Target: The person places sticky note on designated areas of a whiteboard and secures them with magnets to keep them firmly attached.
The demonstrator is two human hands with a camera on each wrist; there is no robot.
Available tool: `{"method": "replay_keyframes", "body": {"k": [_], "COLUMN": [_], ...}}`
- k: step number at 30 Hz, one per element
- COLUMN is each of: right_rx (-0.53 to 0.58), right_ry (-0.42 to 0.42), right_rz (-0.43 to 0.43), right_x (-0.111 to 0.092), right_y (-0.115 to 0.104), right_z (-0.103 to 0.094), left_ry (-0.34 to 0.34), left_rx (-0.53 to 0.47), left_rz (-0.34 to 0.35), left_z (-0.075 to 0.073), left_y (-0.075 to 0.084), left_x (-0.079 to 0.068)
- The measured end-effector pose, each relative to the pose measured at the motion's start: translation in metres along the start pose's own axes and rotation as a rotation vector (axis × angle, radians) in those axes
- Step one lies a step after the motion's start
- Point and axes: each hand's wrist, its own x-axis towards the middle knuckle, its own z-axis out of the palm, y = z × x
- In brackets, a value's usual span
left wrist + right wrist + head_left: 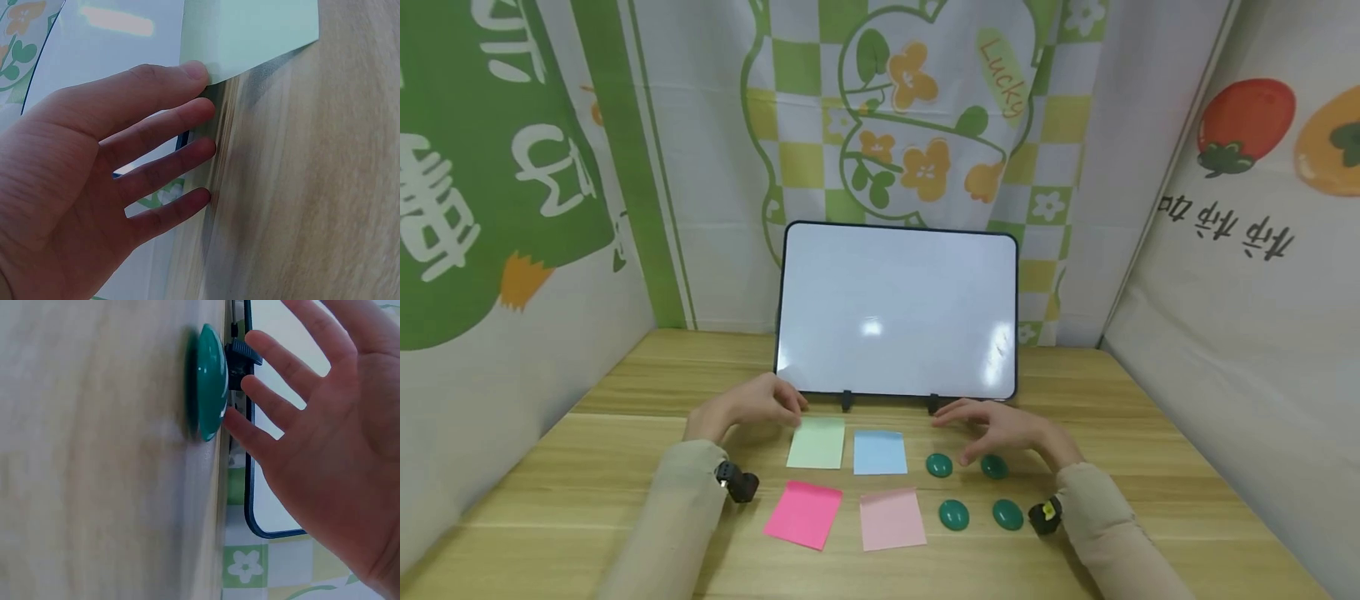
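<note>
My left hand (pixel 758 402) is at the upper left corner of a pale green sticky note (pixel 816 443). In the left wrist view its thumb (pixel 195 72) pinches the note's corner, with the index finger hidden; a shadow lies under the paper's edge. The other fingers are spread and hold nothing. My right hand (pixel 1003 425) hovers over the glossy green domed discs, fingers apart and holding nothing. One green disc (pixel 212 384) shows beside its fingers in the right wrist view. In the head view, the nearest discs are the back left disc (pixel 938 465) and back right disc (pixel 994 467).
A blue sticky note (pixel 880 452), a hot pink one (pixel 805 514) and a light pink one (pixel 892 519) lie on the wooden table (pixel 625 517). Two more green discs (pixel 954 515) sit in front. A whiteboard (pixel 898 308) stands behind on black feet (pixel 847 401).
</note>
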Motion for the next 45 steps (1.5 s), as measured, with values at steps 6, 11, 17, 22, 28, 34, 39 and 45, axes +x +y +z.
{"method": "replay_keyframes", "body": {"k": [6,11,17,22,28,34,39,45], "right_rx": [-0.005,-0.024,-0.031,-0.033,-0.038,-0.095,-0.096,-0.111], "right_ry": [0.003,-0.002,-0.039,-0.041,-0.055,-0.069,-0.086,-0.082], "right_rz": [-0.02,-0.021,0.003,0.025,0.031,0.032,0.02,-0.008], "right_x": [-0.002,-0.001,0.003,0.004,0.005,0.007,0.008,0.008], "right_y": [0.003,0.004,-0.003,-0.004,-0.005,-0.004,-0.005,-0.004], "right_z": [0.002,0.004,0.007,0.01,0.01,0.011,0.011,0.011], "left_ry": [0.003,0.002,-0.003,0.005,0.014,0.007,0.0,-0.004], "left_rx": [-0.009,-0.017,-0.006,-0.008,-0.004,-0.001,-0.001,0.0], "left_rz": [0.0,-0.008,0.007,0.001,-0.003,-0.006,-0.005,-0.003], "left_z": [0.001,0.0,0.0,0.0,0.0,0.0,0.0,0.0], "left_y": [0.001,0.0,-0.002,-0.001,-0.002,-0.001,-0.001,0.0], "left_x": [0.0,0.0,-0.001,0.0,0.0,-0.001,-0.001,-0.001]}}
